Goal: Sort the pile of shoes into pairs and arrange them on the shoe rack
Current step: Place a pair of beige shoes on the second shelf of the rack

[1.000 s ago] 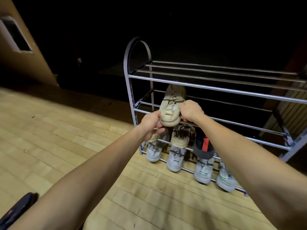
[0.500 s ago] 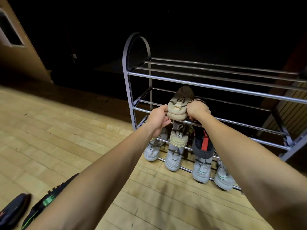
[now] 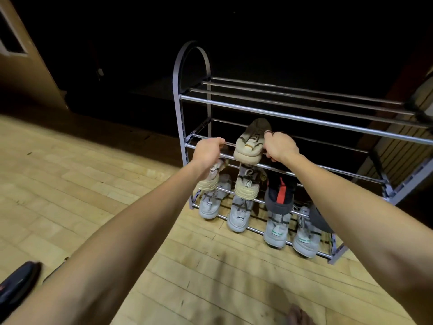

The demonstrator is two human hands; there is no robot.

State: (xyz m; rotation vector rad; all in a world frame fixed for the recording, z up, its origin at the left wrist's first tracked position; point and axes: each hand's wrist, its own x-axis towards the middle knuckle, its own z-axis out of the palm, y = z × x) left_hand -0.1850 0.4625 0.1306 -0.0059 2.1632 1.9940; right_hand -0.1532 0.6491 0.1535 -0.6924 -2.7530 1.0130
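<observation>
A beige shoe [image 3: 250, 143] lies on the second tier of the grey metal shoe rack [image 3: 304, 118], toe towards me over the front rail. My right hand [image 3: 280, 146] grips the shoe's right side with curled fingers. My left hand [image 3: 207, 150] is a little left of the shoe, apart from it, its fingers loosely curled at the front rail. On the third tier sit two beige shoes [image 3: 247, 184] and a black shoe with a red tongue [image 3: 280, 195]. Several grey sneakers [image 3: 236, 218] line the bottom tier.
A black shoe [image 3: 16, 285] lies on the wooden floor at the bottom left. A bare foot [image 3: 297, 315] shows at the bottom edge. The rack's top tier holds nothing. A wall stands at the far left; behind the rack it is dark.
The beige shoe has been pushed onto the second tier. My left hand has come off its left side and moved left; my right hand stays at the shoe.
</observation>
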